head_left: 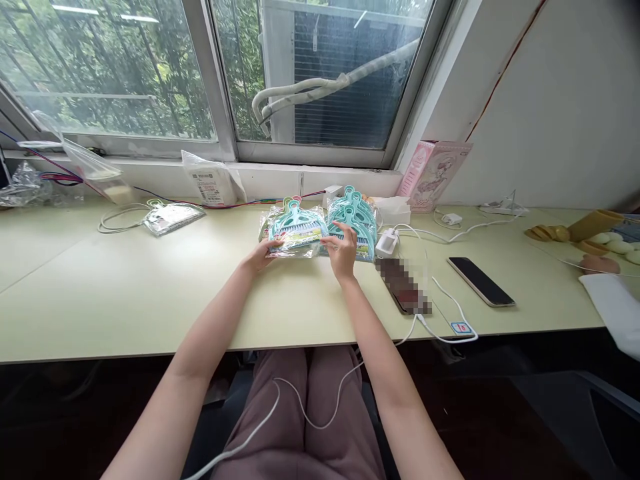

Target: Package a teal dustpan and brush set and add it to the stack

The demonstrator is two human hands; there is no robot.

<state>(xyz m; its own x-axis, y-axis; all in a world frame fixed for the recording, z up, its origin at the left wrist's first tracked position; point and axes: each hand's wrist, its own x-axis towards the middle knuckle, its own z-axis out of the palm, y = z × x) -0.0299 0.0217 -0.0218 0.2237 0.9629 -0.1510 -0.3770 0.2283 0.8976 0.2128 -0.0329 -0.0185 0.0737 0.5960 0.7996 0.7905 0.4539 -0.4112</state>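
Observation:
A teal mini dustpan and brush set (297, 230) in a clear plastic bag is held at the back of the table, its front edge towards me. My left hand (261, 256) grips its lower left corner, fingers partly hidden beneath the bag. At the lower right corner, my right hand (343, 253) pinches the bag between thumb and fingers, with the index finger raised. More bagged teal dustpan sets (367, 223) lie overlapped just to the right, partly behind my right hand. Other bagged sets show at the left edge behind the held one.
Right of the sets are a white charger (387, 242), a phone (403, 285) on a cable and a second phone (481, 281). A pink box (434, 175) leans on the wall. Further left lie a bagged item (175, 217) and a white packet (213, 185). A cable crosses my lap.

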